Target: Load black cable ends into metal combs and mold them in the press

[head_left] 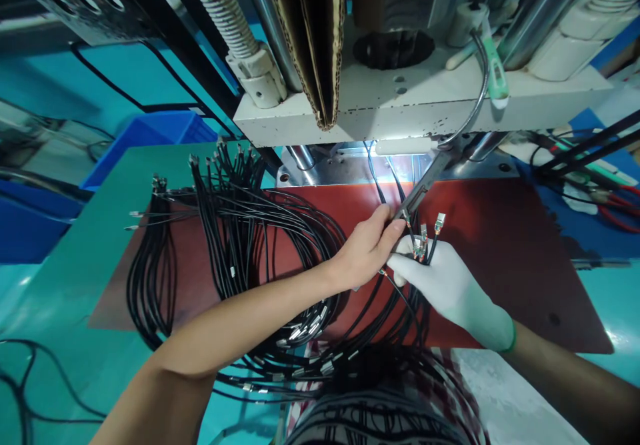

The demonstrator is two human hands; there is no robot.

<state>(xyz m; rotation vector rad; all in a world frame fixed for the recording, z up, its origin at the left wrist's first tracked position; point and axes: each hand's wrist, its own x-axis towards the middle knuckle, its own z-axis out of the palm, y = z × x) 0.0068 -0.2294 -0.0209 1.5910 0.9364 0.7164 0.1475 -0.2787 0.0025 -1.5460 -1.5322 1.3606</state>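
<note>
My left hand (367, 248), bare, is closed with thumb and forefinger pressed together near the lower end of a metal bar (423, 188). What lies between those fingers is hidden. Close against it, my right hand (443, 281) wears a white glove with a green cuff. Its fingers are wrapped round several black cables (433, 248), whose metal connectors (440, 221) stick up above the glove. More cables hang below both hands toward my lap. Thin cables (373, 168) run from under the press down behind my left hand.
A press (425, 108) with steel columns stands just ahead, a folded cardboard piece (320, 51) on it. Bundled black cables (225, 231) cover the left of the red mat (500, 265). Blue bins (150, 135) stand far left; tools and wires (595, 171) lie right.
</note>
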